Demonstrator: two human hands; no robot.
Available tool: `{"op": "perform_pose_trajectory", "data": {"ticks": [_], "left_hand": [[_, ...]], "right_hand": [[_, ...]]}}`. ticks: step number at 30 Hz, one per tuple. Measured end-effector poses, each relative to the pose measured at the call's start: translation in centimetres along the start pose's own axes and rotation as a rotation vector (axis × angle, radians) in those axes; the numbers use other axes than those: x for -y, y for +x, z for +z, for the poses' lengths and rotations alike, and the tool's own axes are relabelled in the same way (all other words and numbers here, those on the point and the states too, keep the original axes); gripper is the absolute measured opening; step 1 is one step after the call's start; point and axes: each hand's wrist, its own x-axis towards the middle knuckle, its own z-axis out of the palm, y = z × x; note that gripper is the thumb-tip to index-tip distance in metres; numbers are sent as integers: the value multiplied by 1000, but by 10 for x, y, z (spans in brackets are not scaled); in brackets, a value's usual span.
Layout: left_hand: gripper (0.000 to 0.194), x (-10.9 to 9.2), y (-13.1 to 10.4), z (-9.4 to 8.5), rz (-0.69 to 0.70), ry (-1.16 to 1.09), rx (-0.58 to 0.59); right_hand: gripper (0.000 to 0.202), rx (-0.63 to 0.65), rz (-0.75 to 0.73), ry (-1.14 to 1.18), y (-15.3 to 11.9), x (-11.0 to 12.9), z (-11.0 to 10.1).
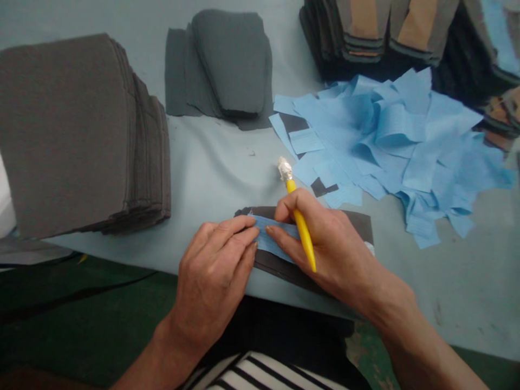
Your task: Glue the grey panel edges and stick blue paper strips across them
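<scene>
A light blue fabric strip [276, 250] lies lengthwise over a dark grey fabric piece [280, 266] near the table's front edge. At the strip's left end, my left hand [217, 265] is closed, its fingertips bunched together on the strip. My right hand [331, 238] has its thumb and index fingertips on the same strip, just right of the left fingertips. Tucked in that right hand is a yellow-handled brush [301, 227], its crusted whitish, silvery tip pointing up and away. Part of the strip and the grey piece is hidden under the right hand.
A tall stack of dark grey fabric pieces [77, 135] stands at left, with a smaller stack [231, 65] at the back. Right of centre spreads a loose heap of blue strips [390, 135]. Behind it sit stacks with tan bands [365, 21]. The table edge [134, 262] runs close in front.
</scene>
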Motion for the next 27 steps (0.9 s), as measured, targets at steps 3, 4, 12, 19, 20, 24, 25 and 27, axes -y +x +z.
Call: {"op": "perform_pose_trajectory", "data": {"ticks": [3,4,12,19,20,24,25,27], "left_hand": [[22,2,-1,-1,3,-1,27],[22,3,-1,-1,0,0,32],[22,10,-2,4,52,27,7],[18,9,0,4,31,75,1],[18,9,0,4,33,81,-1],[19,11,-1,5,57,88,-28],[20,13,-1,6,61,88,-37],[21,15,-3,7,56,84,-45]], "right_hand": [[12,-19,-9,-28,-7,2,-18],[13,-28,-11,-34,-10,1,-25],[18,-82,43,-34,-42,-29,-64],[19,-159,72,42,-60,-46,-61],[19,-178,86,54,-62,-47,-60],[20,-244,147,85,-72,-54,-56],[20,-259,151,89,-75,-55,-54],[20,-289,146,91,-81,-59,-51]]}}
